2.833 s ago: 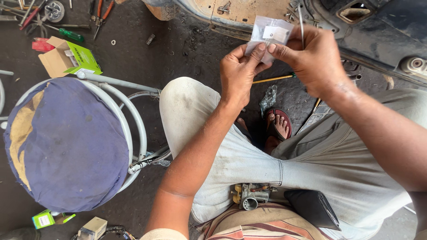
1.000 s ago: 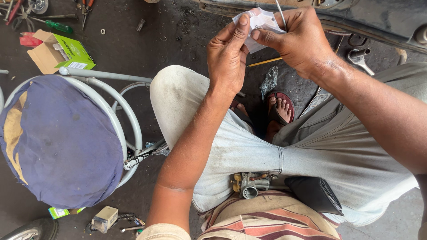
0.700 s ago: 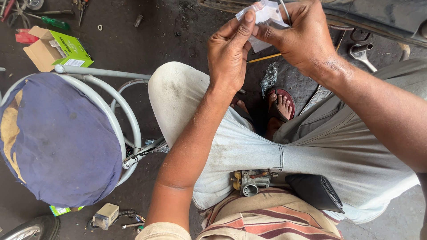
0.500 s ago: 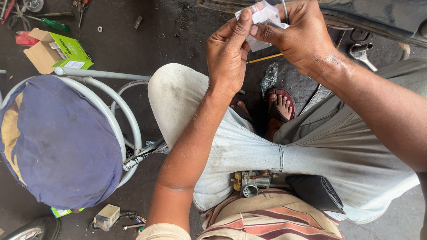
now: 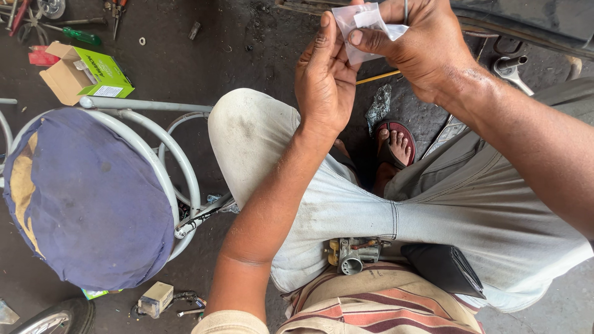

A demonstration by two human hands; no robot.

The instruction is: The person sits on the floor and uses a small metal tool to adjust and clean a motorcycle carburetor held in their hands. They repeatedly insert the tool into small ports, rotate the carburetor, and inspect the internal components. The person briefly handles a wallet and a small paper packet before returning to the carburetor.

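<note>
Small clear plastic bag (image 5: 365,28) held high at far centre, above the knees. Right hand (image 5: 421,46) pinching its top edge, fingers (image 5: 371,38) clamped on it; left hand (image 5: 325,80) supporting, thumb against the film. Best to keep grip tight, pull slowly, carburetor (image 5: 354,255) resting on lap.

A single head-worn camera is looking almost straight down from above the seated person, facing the lap and the dark floor (image 5: 247,37) beyond the knees. It is sitting close: the left hand (image 5: 325,80) and right hand (image 5: 421,46) are filling the upper middle of the frame, with a padded stool (image 5: 86,198) lying at the left edge.
</note>
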